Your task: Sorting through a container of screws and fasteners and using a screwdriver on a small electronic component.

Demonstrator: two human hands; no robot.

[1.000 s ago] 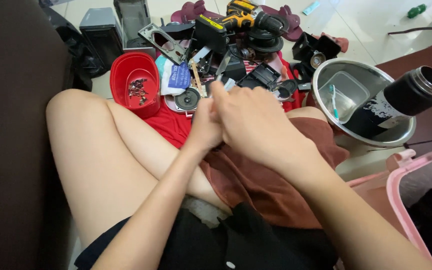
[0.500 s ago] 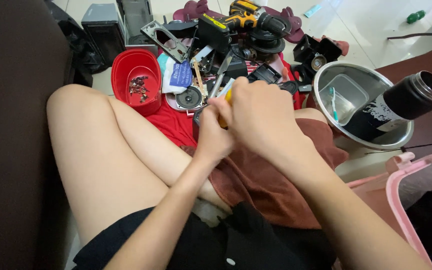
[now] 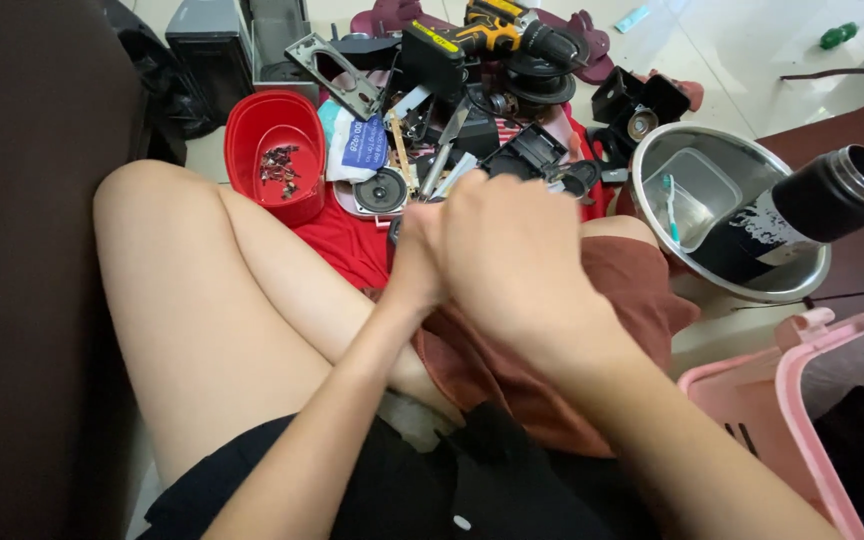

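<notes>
While our left hand (image 3: 414, 262) and right hand (image 3: 512, 265) press together over something hidden, we judge the work midway; loose screws sit in the red tray (image 3: 274, 160) beyond-left, dismantled parts (image 3: 472, 140) just ahead.

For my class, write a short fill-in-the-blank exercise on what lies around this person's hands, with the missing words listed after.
1. The small screws lie in a tub whose colour is ____.
2. The left hand and the right hand are pressed ____ above the lap.
3. The toothbrush lies inside the metal ____.
4. The black flask leans on the rim of the steel basin with its open mouth pointing ____.

Missing words: red; together; basin; right
</notes>
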